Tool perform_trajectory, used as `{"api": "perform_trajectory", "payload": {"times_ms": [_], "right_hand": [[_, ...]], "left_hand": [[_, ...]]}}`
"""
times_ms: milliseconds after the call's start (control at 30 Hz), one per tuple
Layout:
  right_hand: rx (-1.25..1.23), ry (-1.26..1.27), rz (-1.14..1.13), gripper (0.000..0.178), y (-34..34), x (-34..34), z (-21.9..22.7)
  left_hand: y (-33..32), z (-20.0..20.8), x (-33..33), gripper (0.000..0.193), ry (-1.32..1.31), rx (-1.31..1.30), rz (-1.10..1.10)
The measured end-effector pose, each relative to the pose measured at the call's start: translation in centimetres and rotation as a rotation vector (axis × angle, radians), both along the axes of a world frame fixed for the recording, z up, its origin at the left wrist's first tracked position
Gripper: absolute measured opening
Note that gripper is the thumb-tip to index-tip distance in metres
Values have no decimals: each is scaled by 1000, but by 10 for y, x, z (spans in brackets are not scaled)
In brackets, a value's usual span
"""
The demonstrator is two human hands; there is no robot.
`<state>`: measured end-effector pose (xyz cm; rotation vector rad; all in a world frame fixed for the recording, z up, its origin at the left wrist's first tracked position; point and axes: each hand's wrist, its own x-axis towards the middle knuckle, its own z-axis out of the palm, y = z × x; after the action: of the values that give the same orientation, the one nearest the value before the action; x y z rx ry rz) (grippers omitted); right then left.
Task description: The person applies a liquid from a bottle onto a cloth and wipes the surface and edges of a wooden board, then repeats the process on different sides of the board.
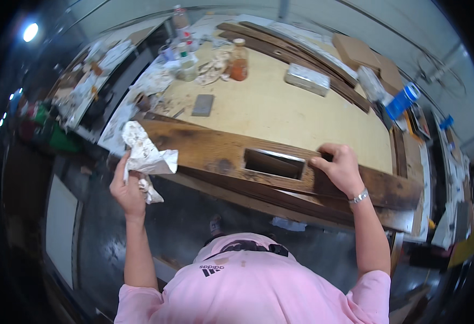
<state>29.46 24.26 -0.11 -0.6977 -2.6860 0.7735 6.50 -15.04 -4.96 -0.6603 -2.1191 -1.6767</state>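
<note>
Left hand point(129, 193) closed on rag point(148, 156); right hand point(340, 166) half-curled beside the slot point(272, 165), grip unclear. Board point(207, 143) lies along the table's point(258, 110) near edge. Step: apparently wiping; next move likely calls for rag pressed flat.

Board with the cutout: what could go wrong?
The board lies along the near edge of the table, so a push could tip it off. The stained wipe in the left hand might smear it. The right hand, bare beside the cutout, could get nicked on its edge.
</note>
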Motion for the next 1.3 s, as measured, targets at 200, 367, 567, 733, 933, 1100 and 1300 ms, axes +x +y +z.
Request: {"api": "perform_trajectory", "payload": {"times_ms": [200,367,567,733,933,1100,1300], "right_hand": [[-243,-168,-63,26,10,-4,-5],[36,-99,140,52,-9,1,-3],[224,-230,131,92,-46,-2,9],[171,-276,28,92,-61,-9,7],[53,-366,-150,99,-74,-23,11],[82,-432,-89,98,-86,-42,25],[23,-204,79,73,-152,-137,60]], "left_hand": [[-41,-45,1,33,-346,188,32],[-61,-64,-1,33,-454,194,113],[-93,-90,-109,29,-860,664,-153],[-81,-113,-213,23,-697,-129,-50],[-31,-120,-273,34,-326,-993,45],[-26,-141,-299,39,-298,-1174,-23],[-53,-21,-251,19,-587,-15,-270]]}}
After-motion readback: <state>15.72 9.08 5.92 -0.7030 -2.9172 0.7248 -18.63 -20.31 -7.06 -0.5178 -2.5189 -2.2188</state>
